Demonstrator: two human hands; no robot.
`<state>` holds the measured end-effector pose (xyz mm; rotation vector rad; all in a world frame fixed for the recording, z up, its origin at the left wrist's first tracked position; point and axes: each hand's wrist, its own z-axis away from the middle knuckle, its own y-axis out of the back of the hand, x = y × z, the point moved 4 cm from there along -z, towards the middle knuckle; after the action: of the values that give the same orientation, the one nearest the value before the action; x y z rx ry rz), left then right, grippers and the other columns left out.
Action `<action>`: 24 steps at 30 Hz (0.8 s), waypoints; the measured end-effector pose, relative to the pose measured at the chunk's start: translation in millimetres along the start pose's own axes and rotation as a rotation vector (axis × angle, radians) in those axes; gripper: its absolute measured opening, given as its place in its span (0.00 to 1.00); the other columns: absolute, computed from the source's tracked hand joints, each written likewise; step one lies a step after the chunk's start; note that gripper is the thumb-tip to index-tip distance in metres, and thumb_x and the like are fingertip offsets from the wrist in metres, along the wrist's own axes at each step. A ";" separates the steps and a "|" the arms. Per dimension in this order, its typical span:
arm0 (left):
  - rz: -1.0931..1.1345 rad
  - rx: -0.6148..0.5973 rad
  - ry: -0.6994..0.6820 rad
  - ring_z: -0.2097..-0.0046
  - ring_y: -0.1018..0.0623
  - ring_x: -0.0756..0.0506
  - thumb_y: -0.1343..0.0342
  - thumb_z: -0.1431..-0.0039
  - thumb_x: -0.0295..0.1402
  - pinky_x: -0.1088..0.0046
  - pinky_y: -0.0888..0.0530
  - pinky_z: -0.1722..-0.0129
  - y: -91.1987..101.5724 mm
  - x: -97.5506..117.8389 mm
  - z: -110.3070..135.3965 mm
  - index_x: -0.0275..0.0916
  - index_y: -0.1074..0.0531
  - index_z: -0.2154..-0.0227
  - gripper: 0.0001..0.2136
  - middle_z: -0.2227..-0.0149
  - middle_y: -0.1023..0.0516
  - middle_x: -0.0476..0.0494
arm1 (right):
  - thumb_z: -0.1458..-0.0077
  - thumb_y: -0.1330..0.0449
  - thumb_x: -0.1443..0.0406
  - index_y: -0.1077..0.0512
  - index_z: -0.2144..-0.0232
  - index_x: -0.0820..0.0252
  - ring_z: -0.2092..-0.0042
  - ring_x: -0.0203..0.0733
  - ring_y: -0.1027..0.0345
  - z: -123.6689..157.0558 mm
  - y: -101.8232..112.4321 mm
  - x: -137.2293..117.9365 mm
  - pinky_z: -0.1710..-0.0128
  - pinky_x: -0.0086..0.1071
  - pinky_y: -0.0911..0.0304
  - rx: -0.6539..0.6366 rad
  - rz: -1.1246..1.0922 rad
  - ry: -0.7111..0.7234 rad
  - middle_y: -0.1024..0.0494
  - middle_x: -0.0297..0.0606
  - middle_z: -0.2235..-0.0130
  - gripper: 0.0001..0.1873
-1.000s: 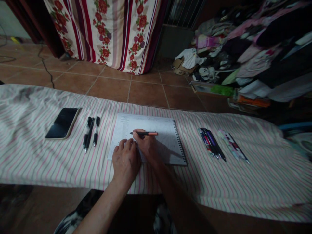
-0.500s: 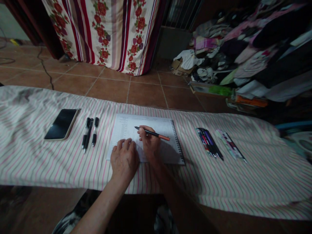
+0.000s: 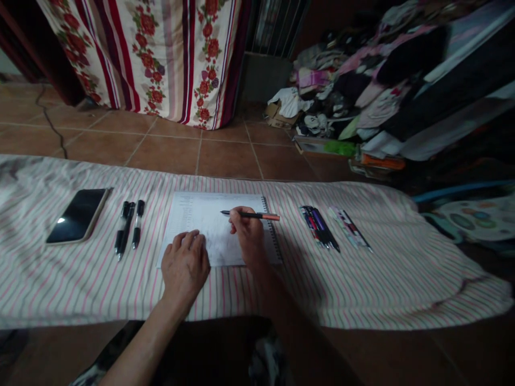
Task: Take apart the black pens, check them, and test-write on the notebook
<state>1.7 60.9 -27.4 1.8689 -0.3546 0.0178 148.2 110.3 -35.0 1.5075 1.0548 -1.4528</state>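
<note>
The person's right hand (image 3: 248, 231) is closed in a writing grip around a black pen with a copper-coloured end (image 3: 261, 216), fingers curled and thumb pressed in. The pen's dark tip points left of that hand, over the page; whether it touches the paper cannot be told. Beneath both hands lies an open spiral notebook (image 3: 215, 206), its coil running just right of the right hand, and faint writing marks the page beyond the left hand.

The left hand (image 3: 185, 262) rests palm down on the notebook's lower left corner, fingers loosely bent and close together, with nothing visible in its hold. Left of it three black pens (image 3: 137, 225) lie side by side, and farther left a phone (image 3: 78, 215), dark screen up. Well to the right of the right hand sit a bundle of pens (image 3: 319, 228) and, just past it, a second, paler bundle (image 3: 351, 229). Striped cloth (image 3: 100, 292) spreads under everything.
</note>
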 end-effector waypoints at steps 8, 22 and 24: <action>-0.025 0.057 -0.015 0.54 0.29 0.39 0.54 0.43 0.30 0.61 0.32 0.59 -1.0 3.6 1.9 0.38 0.27 0.60 0.12 0.55 0.24 0.40 | 0.55 0.41 0.60 0.33 0.66 0.60 0.77 0.30 0.36 -3.4 32.6 -3.2 0.77 0.25 0.34 0.021 0.014 0.070 0.31 0.29 0.75 0.13; -0.100 0.090 -0.055 0.53 0.29 0.37 0.55 0.43 0.32 0.61 0.34 0.60 -9.4 2.9 8.7 0.37 0.31 0.56 0.14 0.53 0.25 0.39 | 0.48 0.50 0.57 0.31 0.71 0.60 0.66 0.40 0.33 -6.5 124.9 -23.8 0.65 0.32 0.37 0.259 0.427 0.217 0.27 0.37 0.71 0.13; -0.104 0.097 -0.054 0.53 0.29 0.37 0.55 0.43 0.32 0.61 0.35 0.60 -9.4 3.6 9.3 0.38 0.31 0.56 0.14 0.53 0.25 0.39 | 0.47 0.51 0.57 0.32 0.71 0.60 0.69 0.40 0.34 -9.5 141.4 -18.9 0.66 0.33 0.38 0.279 0.435 0.188 0.28 0.36 0.74 0.14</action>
<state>5.9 53.9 -38.5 1.9845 -0.2981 -0.0875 283.7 68.0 -17.6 1.9588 0.5864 -1.1987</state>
